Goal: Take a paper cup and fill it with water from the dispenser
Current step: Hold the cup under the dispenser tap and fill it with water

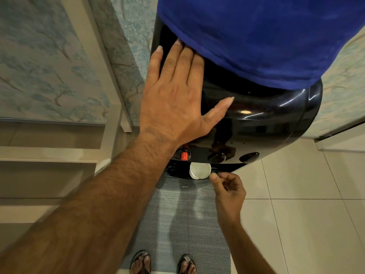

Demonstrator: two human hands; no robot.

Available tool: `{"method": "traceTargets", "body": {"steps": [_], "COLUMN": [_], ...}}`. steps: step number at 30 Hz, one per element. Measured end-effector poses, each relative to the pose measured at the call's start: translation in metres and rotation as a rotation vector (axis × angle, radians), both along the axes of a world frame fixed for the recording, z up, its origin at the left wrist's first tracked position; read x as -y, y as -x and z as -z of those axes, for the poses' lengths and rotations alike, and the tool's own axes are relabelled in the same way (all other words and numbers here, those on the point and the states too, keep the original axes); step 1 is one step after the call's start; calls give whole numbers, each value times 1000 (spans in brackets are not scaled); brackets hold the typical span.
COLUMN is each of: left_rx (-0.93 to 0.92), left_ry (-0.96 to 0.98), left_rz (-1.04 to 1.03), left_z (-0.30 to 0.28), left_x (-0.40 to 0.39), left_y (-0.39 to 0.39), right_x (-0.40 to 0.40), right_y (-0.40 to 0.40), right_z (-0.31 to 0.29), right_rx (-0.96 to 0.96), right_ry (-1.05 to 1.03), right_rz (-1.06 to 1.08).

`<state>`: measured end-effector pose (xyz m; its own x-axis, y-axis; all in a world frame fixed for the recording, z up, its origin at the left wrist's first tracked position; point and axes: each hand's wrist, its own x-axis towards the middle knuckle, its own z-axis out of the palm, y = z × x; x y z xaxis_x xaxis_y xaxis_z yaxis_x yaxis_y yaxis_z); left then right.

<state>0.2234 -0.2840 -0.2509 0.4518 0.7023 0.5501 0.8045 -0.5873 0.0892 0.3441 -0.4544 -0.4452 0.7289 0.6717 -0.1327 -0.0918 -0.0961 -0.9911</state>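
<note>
Blue cover (256, 36) hides the bottle on the dispenser (266, 119); both cut by the top edge. Paper cup (199, 171): only the rim shows from above, far part under the dispenser's overhang, walls hidden, water level unreadable. Right hand (227, 191): fingertips curled at the cup's rim, contact unclear. Left hand (173, 95) palm hidden, flat on the dispenser's top. Spout above the cup not visible. Sandalled feet (164, 263) cut by the bottom edge.
</note>
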Motion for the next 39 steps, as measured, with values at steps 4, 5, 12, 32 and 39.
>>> {"method": "traceTargets", "body": {"steps": [4,5,12,32,39], "left_rx": [2,6,25,30,13], "left_ry": [-6,-10,-49,-45,-42], "left_rz": [1,2,10,3,3], "left_z": [0,1,4,4,4], "left_x": [0,-1,-2,-2,-3], "left_y": [0,0,0,-1,-2], "right_x": [-2,-5,-33,-39,-15], "right_y": [3,3,4,0,3], "right_z": [38,45,73,77,59], "right_rx": [152,189,224,273,270], "right_ry": [199,226,286,304,222], "right_rz": [-78,-120,-162,-174,-216]}}
